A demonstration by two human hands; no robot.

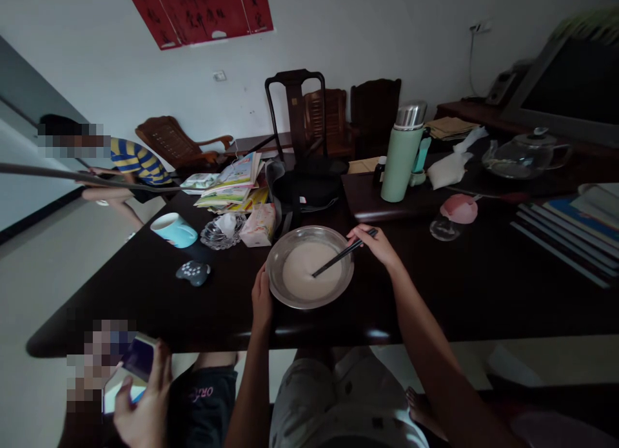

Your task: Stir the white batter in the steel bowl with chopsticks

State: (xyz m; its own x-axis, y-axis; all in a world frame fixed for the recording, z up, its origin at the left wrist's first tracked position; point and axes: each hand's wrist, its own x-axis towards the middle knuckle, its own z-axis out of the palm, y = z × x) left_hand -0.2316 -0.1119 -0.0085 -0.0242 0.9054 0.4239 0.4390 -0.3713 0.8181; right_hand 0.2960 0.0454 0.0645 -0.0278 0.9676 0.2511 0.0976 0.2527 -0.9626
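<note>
A wide metal bowl (277, 262) stands on the dark table before me, with a pale beige, batter-like liquid (300, 267) inside. My left hand (262, 301) grips the bowl's left side, its fingers partly hidden against the wall. At the right rim, my right hand (373, 243) is closed around dark chopsticks (336, 258). They slant down to the left, and their tips dip into the liquid near the middle of the bowl.
Left of the bowl are a tissue pack (258, 226), glass dish (223, 232), blue mug (174, 230) and game controller (193, 273). A green thermos (402, 158), glass teapot (525, 155) and books (570, 235) stand right. A person's hand (145, 396) holds a phone lower left; another person sits farther back.
</note>
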